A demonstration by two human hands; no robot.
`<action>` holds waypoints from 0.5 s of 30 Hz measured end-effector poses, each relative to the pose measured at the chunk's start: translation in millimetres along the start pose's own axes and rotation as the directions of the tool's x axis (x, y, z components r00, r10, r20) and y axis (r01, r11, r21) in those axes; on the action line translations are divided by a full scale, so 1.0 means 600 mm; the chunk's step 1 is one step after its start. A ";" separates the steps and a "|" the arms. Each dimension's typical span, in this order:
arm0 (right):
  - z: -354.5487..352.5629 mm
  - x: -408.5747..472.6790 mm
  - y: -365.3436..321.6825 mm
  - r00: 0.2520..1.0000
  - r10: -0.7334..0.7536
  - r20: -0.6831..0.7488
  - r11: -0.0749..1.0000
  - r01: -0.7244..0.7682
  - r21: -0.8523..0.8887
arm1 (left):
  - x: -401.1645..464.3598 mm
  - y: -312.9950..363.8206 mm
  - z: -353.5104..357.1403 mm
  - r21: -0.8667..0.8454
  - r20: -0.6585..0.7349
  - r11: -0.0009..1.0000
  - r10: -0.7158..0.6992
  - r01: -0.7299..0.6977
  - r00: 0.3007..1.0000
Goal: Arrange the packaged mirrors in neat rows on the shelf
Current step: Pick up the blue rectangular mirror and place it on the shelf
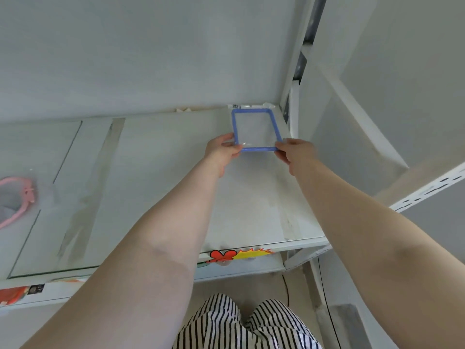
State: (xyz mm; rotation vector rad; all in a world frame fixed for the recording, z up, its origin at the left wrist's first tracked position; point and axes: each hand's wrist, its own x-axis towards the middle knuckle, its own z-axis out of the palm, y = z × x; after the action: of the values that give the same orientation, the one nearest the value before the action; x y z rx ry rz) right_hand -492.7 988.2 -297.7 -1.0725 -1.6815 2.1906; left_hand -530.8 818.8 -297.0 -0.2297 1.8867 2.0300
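The blue-framed mirror lies in the shelf's far right corner, long axis pointing away; left hand and right hand each pinch a near corner.

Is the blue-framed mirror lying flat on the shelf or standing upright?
Flat: the blue-framed mirror lies face up on the shelf, both hands gripping its near corners.

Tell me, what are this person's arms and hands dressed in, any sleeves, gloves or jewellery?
Nothing shows on them: the left hand and right hand are gloveless, and both forearms are bare, with no sleeves, watch or rings visible. Lower down, black-and-white striped clothing appears.
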 end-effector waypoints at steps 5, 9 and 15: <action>-0.007 0.060 0.026 0.996 -0.086 -0.016 0.996 0.086 -0.039 | 0.051 -0.042 0.026 0.031 -0.047 0.999 0.042 -0.040 0.998; -0.008 0.097 0.044 0.992 -0.125 -0.021 0.985 0.121 -0.126 | 0.085 -0.071 0.036 0.147 -0.120 0.986 0.097 -0.079 0.988; -0.010 0.129 0.059 0.973 -0.230 -0.034 0.885 0.194 -0.422 | 0.113 -0.097 0.044 0.336 -0.187 0.935 0.186 -0.115 0.965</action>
State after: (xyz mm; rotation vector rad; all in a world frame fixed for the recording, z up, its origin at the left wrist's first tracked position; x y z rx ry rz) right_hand -535.3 1022.5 -363.6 -0.9902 -2.1726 1.6692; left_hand -568.9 857.5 -372.8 -0.2319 2.4072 1.8089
